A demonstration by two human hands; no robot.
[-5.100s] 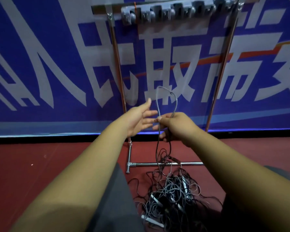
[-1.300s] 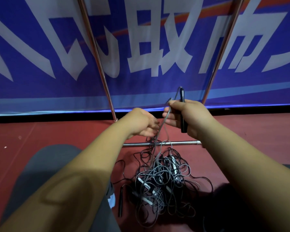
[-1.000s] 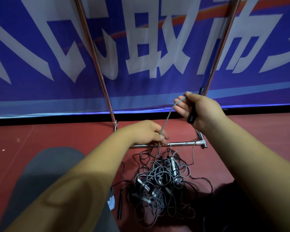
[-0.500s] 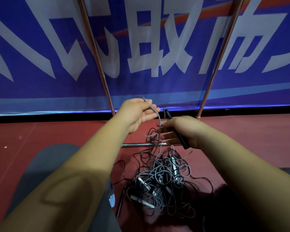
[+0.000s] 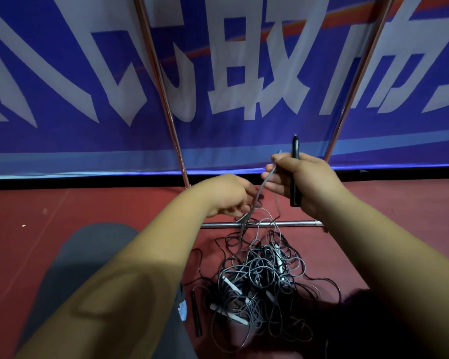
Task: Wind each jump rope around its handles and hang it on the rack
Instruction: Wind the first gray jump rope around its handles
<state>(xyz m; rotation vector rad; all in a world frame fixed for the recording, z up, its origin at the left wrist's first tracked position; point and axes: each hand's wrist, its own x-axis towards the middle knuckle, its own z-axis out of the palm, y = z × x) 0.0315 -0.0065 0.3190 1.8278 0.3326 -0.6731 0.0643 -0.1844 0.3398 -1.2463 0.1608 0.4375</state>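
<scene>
- Gripping a slim black handle (image 5: 295, 174) in the right hand (image 5: 311, 185), fist wrapped round the middle, held nearly upright with both ends poking out above and below.
- Also pinching a thin grey cord (image 5: 265, 183) against the right fingers, up near the top of that handle.
- Holding the same cord lower down in the left hand (image 5: 226, 195), fingers curled in round it, just beside and below the right one. Bit blurry there, so can't tell the exact grip.
- Pulled fairly straight and slanted between the two hands, then dropping loose from the left one into the heap underneath.
- Looking down at a proper mess: a pile of jump ropes (image 5: 259, 278), thin grey and black cords looped over each other every which way, with a few white handles (image 5: 230, 284) stuck in the tangle.
- Sitting on the red floor (image 5: 62, 208), right in front of the rack's base bar (image 5: 290, 224) and not far from the floor's back edge.
- Spotted one loose black handle (image 5: 196, 314) lying flat at the left side of the pile, close to a grey trouser leg (image 5: 88, 255).
- Only seeing the lower part of the rack (image 5: 160, 81): two shiny uprights plus that low bar, standing along the floor's back edge in front of a blue banner (image 5: 244, 130) with big white characters.
</scene>
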